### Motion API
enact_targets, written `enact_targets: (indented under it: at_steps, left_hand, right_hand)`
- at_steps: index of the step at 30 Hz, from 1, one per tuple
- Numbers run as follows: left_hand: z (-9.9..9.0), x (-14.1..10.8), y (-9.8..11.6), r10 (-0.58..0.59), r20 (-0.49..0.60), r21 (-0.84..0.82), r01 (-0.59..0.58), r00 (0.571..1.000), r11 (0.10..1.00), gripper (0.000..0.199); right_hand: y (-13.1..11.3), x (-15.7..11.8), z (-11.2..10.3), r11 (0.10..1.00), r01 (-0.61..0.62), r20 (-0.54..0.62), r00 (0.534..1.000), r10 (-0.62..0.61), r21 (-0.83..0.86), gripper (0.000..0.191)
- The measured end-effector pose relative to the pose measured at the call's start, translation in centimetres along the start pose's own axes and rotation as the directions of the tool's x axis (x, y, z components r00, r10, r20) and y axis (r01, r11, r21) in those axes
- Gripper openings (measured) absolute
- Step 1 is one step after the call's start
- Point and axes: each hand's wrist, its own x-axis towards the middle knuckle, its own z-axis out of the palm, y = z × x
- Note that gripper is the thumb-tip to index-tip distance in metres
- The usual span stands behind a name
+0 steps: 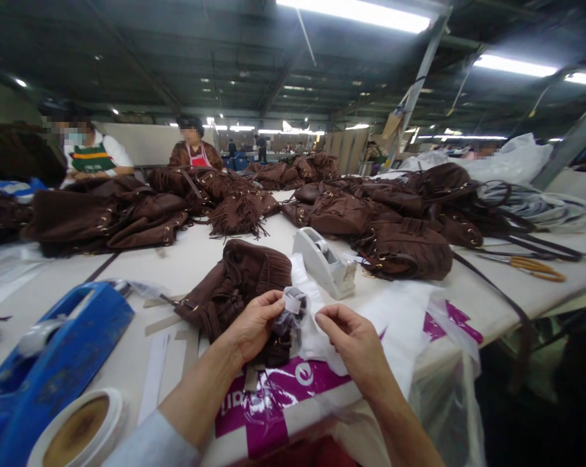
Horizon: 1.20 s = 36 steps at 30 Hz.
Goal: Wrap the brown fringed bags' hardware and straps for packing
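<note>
Left hand (259, 322) pinches bundle (295, 308) at right edge of bag (246, 272); right hand (351, 334) farther right, fingertips together, hold unclear. Bundle seems plastic-wrapped; bag itself uncovered.

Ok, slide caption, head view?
Left hand pinches crinkled clear plastic by a dark brown, fringed bag, right hand nearby.
</note>
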Motion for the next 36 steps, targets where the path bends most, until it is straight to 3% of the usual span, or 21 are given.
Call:
enact_targets:
  at_steps: [4, 11, 19, 27, 31, 36]
  left_hand:
    - [0.0, 0.0, -0.1, 0.006, -0.001, 0.006, -0.006, 1.000, 1.000, 0.043]
    - [0.3, -0.2, -0.5, 0.026, 0.024, 0.051, -0.028, 0.999, 0.998, 0.043]
    - [1.1, -0.6, -0.8, 0.088, 0.095, 0.156, -0.102, 0.992, 0.982, 0.038]
    - [1.3, -0.4, -0.7, 0.059, 0.013, 0.094, -0.060, 0.998, 0.994, 0.042]
    - [1.2, -0.3, -0.5, 0.042, 0.001, 0.087, -0.042, 0.999, 0.995, 0.042]
    - [1.1, 0.0, -0.8, 0.076, -0.038, 0.056, -0.074, 0.996, 0.996, 0.041]
  right_hand:
    - [-0.7, -0.6, -0.3, 0.999, 0.001, 0.059, 0.998, -0.003, 0.044, 0.032]
    - [0.0, 0.0, -0.3, 1.000, -0.023, 0.014, 1.000, 0.023, 0.001, 0.033]
    - [0.6, 0.5, -0.4, 0.997, 0.020, 0.049, 0.999, -0.016, -0.081, 0.031]
    - [1.0, 0.3, -0.3, 0.984, 0.066, 0.091, 0.995, -0.052, -0.164, 0.027]
    - [1.6, 1.0, -0.1, 0.965, 0.099, 0.014, 0.995, -0.099, -0.242, 0.025]
    - [1.2, 0.5, -1.6, 0.972, -0.023, -0.258, 0.965, -0.040, -0.234, 0.029]
